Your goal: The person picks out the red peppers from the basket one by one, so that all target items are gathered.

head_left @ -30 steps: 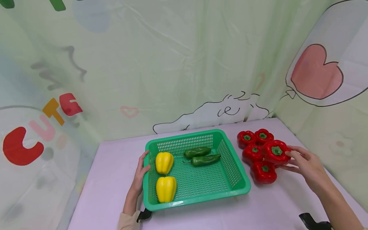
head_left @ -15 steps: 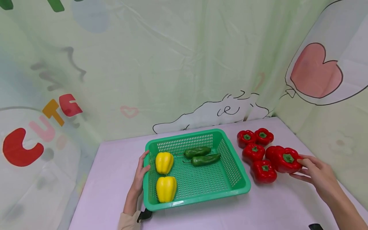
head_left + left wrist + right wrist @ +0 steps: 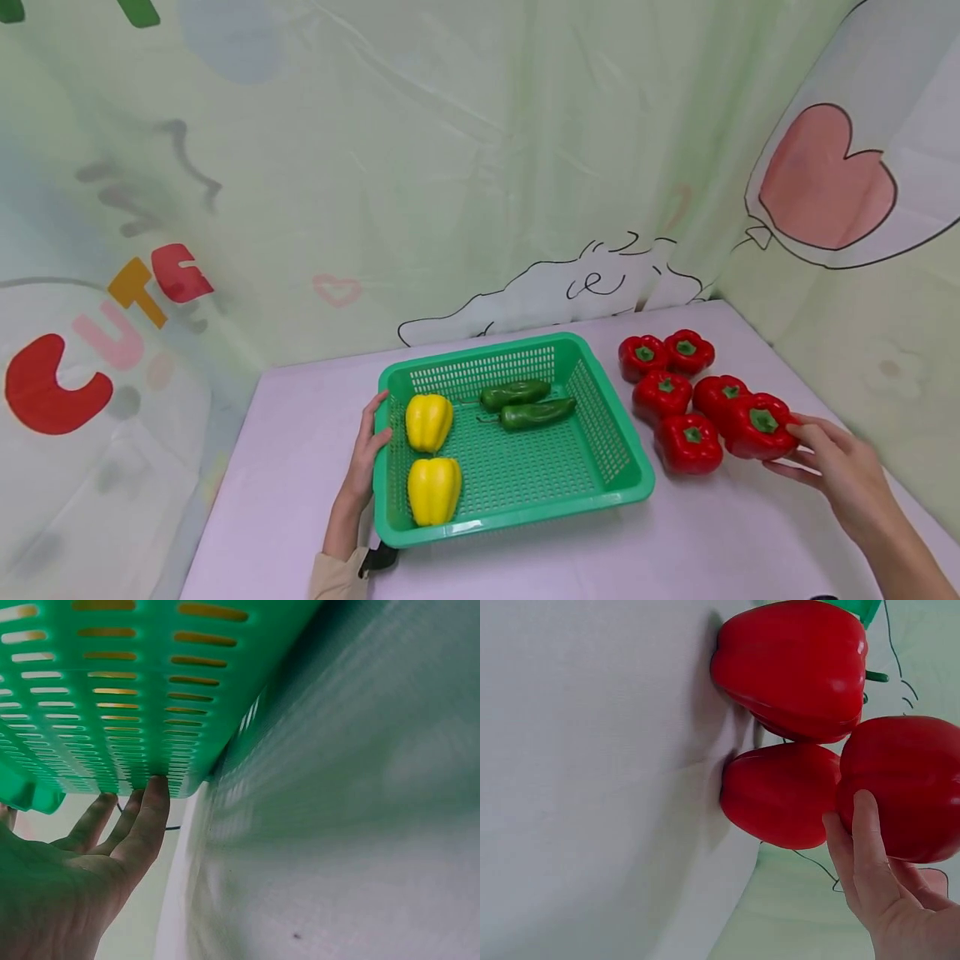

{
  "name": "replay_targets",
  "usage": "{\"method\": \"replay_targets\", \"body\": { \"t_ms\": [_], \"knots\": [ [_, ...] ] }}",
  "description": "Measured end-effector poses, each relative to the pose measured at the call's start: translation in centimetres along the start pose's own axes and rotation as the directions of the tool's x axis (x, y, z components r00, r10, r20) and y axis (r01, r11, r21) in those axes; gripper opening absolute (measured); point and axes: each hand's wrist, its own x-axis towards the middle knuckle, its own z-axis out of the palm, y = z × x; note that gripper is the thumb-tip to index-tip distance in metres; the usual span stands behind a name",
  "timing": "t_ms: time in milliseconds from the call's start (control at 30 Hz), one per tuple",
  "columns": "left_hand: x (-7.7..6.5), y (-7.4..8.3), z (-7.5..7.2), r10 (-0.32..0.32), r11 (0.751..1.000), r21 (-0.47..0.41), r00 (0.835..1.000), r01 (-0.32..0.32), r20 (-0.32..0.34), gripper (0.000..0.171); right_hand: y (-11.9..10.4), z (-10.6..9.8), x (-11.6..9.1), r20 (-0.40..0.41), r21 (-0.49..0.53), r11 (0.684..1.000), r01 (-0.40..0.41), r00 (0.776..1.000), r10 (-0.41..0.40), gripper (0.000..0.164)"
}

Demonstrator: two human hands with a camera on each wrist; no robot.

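Note:
A green plastic basket [image 3: 517, 512] with slotted walls stands on the table. My left hand [image 3: 365, 454] holds its left side, thumb over the rim; in the left wrist view the fingers [image 3: 146, 825] touch the outer wall. Inside are two yellow bell peppers [image 3: 429, 423] and two green chili peppers [image 3: 536, 414]. To the right, my right hand [image 3: 843, 467] holds a red bell pepper [image 3: 757, 437] between thumb and fingers, stem up. In the right wrist view, this held pepper [image 3: 904, 787] is off the table, beside a standing red bell pepper [image 3: 780, 795].
Several more red bell peppers [image 3: 662, 396] stand grouped right of the basket on the pale table [image 3: 300, 417]. Printed curtains [image 3: 450, 167] rise behind and at both sides of the table.
My right hand has moved the red bell pepper rightward and slightly toward me, uncovering another red pepper behind it. The left hand and the basket have stayed in place.

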Motion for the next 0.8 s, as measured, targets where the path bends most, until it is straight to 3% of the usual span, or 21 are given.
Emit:
{"method": "replay_targets", "body": {
  "t_ms": [167, 367, 800],
  "knots": [
    [0.0, 0.2, 0.0, 0.000, 1.000, 0.002, 1.000, 0.000, -0.005, 0.054, -0.2, 0.2, 0.2, -0.062, -0.042, 0.999, -0.035, 0.998, 0.032, 0.067],
    [0.1, 0.2, -0.1, 0.001, 1.000, 0.007, 1.000, -0.001, -0.010, 0.055, 0.1, 0.3, 0.4, -0.071, -0.028, 0.995, -0.097, 0.993, 0.095, 0.068],
    [-0.1, -0.2, 0.0, 0.004, 1.000, -0.010, 1.000, -0.004, -0.005, 0.055, 4.0, -0.1, 1.3, 0.013, -0.032, 0.990, -0.139, 0.990, 0.140, 0.068]
  ]
}}
